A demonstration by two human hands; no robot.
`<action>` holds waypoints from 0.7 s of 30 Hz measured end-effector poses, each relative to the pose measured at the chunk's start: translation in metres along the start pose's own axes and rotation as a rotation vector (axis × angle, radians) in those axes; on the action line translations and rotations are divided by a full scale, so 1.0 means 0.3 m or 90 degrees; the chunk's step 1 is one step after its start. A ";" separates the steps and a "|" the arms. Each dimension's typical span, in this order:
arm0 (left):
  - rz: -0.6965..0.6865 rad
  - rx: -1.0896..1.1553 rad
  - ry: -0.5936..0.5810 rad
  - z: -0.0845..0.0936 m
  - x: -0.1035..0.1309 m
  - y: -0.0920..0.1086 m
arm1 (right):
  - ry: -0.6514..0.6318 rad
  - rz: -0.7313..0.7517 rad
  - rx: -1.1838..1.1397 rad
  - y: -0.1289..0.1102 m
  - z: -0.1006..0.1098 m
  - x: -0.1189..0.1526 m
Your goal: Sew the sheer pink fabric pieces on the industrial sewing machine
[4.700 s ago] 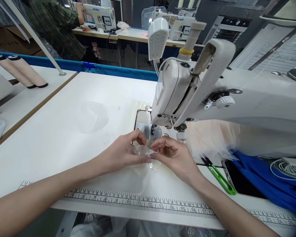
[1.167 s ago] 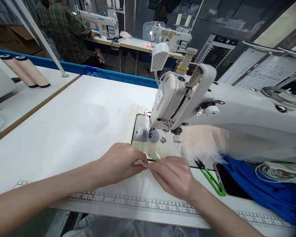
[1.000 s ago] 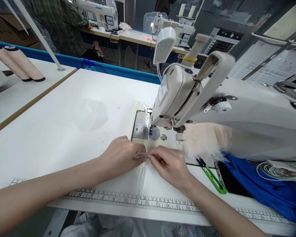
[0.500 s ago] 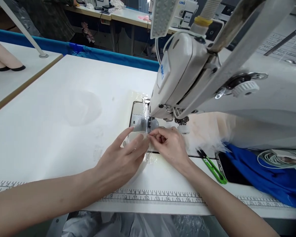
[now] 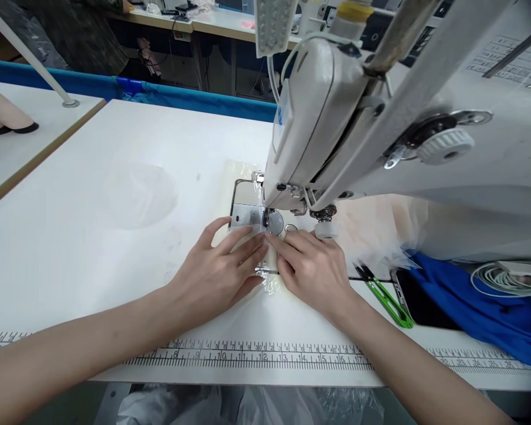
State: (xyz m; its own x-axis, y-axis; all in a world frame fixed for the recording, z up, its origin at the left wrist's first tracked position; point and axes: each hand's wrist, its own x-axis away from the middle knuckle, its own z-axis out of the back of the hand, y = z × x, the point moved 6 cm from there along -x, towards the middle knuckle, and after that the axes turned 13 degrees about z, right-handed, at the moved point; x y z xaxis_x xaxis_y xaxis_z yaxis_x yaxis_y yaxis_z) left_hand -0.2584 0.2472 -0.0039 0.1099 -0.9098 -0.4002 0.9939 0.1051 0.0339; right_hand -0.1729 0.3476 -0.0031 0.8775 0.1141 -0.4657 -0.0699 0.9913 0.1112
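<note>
A white sewing machine point(image 5: 312, 124) stands over a metal needle plate point(image 5: 246, 216). Just in front of its presser foot, my left hand point(image 5: 221, 262) lies with fingers spread over the plate and a thin, see-through material point(image 5: 271, 284). From the right, my right hand point(image 5: 312, 265) rests flat beside the foot, its fingers stretched out and its index fingertip close to my left fingertips. Both hands touch the sheer material, whose edges are hard to make out on the white table.
Green thread snips point(image 5: 390, 304), a black phone point(image 5: 425, 304), blue cloth point(image 5: 491, 313) and a coiled cable point(image 5: 508, 277) lie at the right. A ruler strip point(image 5: 283, 356) runs along the front edge. Pale sheer fabric point(image 5: 371, 227) lies under the machine arm. A person point(image 5: 84, 38) is at the back left.
My right hand has opened from a pinch to stretched fingers laid flat. My left fingers have shifted slightly and spread beside the presser foot. The view has moved a little.
</note>
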 end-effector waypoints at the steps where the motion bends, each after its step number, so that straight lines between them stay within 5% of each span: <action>1: 0.001 -0.003 0.003 -0.001 -0.001 -0.003 | -0.008 0.006 0.015 -0.002 -0.001 0.000; 21: 0.024 -0.013 0.010 -0.016 -0.024 -0.017 | -0.053 0.001 0.091 0.011 -0.011 -0.006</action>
State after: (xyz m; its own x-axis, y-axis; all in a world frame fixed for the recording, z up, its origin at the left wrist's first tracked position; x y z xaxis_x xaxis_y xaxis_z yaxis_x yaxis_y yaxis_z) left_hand -0.2644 0.2551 -0.0056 0.1477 -0.8987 -0.4130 0.9885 0.1479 0.0316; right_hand -0.1762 0.3509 -0.0048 0.9139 0.1038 -0.3925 -0.0077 0.9710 0.2389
